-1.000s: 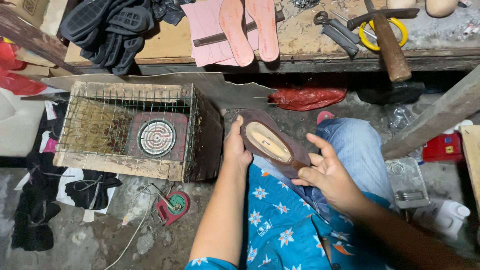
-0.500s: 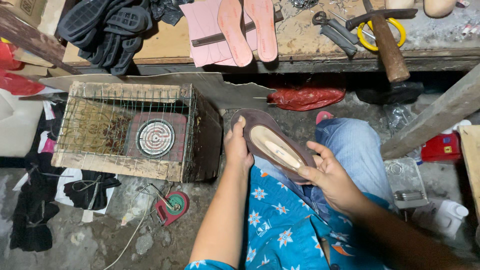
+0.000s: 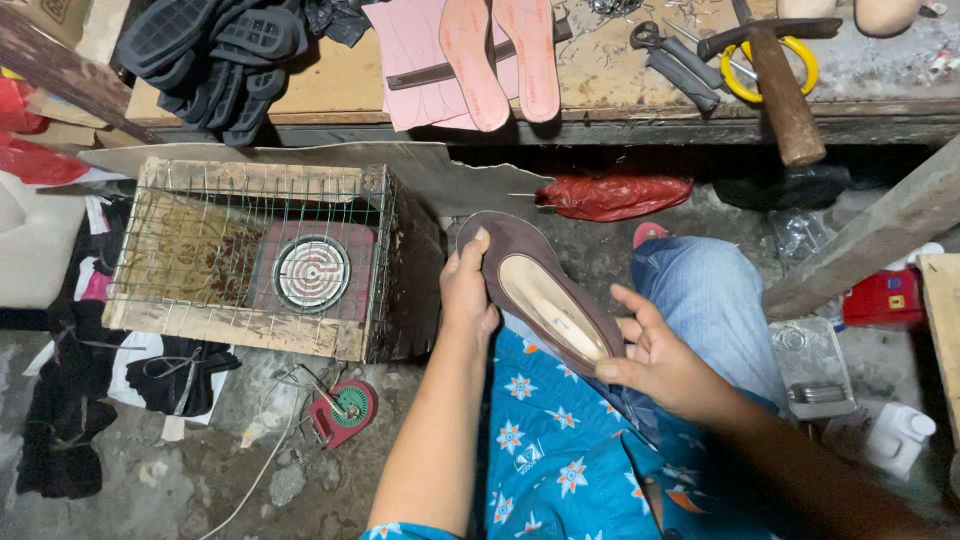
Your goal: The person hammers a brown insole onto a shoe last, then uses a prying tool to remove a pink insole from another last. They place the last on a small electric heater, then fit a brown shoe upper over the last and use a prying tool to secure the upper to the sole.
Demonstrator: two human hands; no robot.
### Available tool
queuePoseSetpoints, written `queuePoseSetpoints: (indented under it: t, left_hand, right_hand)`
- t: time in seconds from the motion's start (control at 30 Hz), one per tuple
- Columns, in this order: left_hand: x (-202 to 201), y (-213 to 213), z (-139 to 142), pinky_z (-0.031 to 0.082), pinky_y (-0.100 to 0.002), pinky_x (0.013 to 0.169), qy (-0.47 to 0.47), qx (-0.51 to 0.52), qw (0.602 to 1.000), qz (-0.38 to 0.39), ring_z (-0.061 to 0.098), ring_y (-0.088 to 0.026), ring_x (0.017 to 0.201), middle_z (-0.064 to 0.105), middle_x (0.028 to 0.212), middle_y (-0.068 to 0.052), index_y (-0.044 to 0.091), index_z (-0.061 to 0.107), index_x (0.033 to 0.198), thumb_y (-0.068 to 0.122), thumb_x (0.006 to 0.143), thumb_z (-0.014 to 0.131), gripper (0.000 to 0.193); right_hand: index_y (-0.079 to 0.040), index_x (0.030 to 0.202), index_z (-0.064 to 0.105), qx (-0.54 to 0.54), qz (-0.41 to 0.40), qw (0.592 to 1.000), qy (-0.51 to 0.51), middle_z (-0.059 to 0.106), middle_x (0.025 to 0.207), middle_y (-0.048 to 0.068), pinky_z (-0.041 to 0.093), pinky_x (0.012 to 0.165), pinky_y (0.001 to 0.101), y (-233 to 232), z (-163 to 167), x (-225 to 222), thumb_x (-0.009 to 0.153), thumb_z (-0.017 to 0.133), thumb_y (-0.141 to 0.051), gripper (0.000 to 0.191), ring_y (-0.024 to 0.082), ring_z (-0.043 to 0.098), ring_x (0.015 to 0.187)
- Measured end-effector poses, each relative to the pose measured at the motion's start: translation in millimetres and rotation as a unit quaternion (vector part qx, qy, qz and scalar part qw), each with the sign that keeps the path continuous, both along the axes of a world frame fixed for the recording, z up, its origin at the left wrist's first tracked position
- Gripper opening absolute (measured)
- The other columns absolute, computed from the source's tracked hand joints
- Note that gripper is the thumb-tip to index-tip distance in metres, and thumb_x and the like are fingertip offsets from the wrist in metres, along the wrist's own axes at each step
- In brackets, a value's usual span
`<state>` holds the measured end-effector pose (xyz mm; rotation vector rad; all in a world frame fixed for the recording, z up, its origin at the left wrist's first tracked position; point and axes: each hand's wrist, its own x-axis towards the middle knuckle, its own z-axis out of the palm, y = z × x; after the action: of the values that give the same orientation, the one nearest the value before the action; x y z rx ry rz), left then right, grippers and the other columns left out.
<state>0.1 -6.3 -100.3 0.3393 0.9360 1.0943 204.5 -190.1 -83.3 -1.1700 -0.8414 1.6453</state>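
Observation:
A dark brown flat shoe (image 3: 545, 290) with a tan insole lies upside-open across my lap, toe pointing up-left. My left hand (image 3: 466, 288) grips its toe end, thumb over the rim. At the heel end, my right hand (image 3: 660, 360) holds the shoe, with fingers along its edge and thumb near the heel. I sit with a blue flowered garment (image 3: 560, 450) and jeans (image 3: 700, 300) beneath the shoe.
Left of the shoe stands a wooden wire-mesh box (image 3: 250, 260) with a round heater coil (image 3: 312, 273). On the workbench (image 3: 320, 85) above lie black soles (image 3: 210, 55), pink insoles (image 3: 500, 55), a hammer (image 3: 775, 85) and pliers (image 3: 675, 60). A red bag (image 3: 610, 195) lies under it.
The shoe has shifted slightly in my hands, and my right hand has slid down toward the heel end. My left hand stays on the toe.

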Motion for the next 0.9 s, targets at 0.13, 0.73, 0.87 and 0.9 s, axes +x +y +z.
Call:
queuePoseSetpoints:
  t: [0.13,0.73,0.87,0.9]
  left_hand:
    - [-3.1,-3.0,42.6,0.057,-0.031,0.082,0.079,0.109,0.991,-0.001,0.07,-0.017,0.092,0.075,0.104,-0.009,-0.001,0.07,0.11,0.017,0.091,0.072,0.026]
    - [18.8,-85.6,177.4,0.053,-0.044,0.074,0.579,0.536,0.61,0.071,0.065,-0.036,0.084,0.065,0.096,-0.017,0.0,0.067,0.103,0.015,0.085,0.083,0.028]
    - [25.6,-102.5,167.0,0.055,-0.043,0.078,0.578,0.573,0.578,0.065,0.064,-0.037,0.092,0.065,0.108,-0.019,-0.003,0.066,0.114,0.02,0.083,0.082,0.042]
    - [25.8,-107.4,165.5,0.054,-0.044,0.078,0.569,0.583,0.578,0.052,0.064,-0.037,0.092,0.064,0.109,-0.02,-0.004,0.065,0.116,0.022,0.082,0.082,0.045]
  right_hand:
    - [-0.005,0.159,0.019,0.164,-0.05,0.975,-0.138,0.041,0.157,0.01,0.045,0.108,0.0376,9.4,30.1,4.1,0.09,0.066,-0.002,0.083,0.023,0.052,0.136]
    - [-0.005,0.155,0.029,0.212,-0.057,0.976,0.007,0.061,0.134,0.016,0.044,0.109,0.0369,58.8,131.3,-18.0,0.096,0.055,-0.004,0.064,0.019,0.059,0.123]
    - [-0.005,0.147,0.034,0.2,-0.075,0.976,-0.039,0.065,0.122,0.014,0.051,0.097,0.0329,57.7,124.8,-9.0,0.092,0.065,-0.004,0.063,0.017,0.065,0.109]
    - [-0.006,0.145,0.035,0.21,-0.078,0.973,-0.055,0.067,0.119,0.014,0.054,0.094,0.0321,58.6,123.5,-7.6,0.09,0.068,-0.003,0.065,0.017,0.066,0.105]
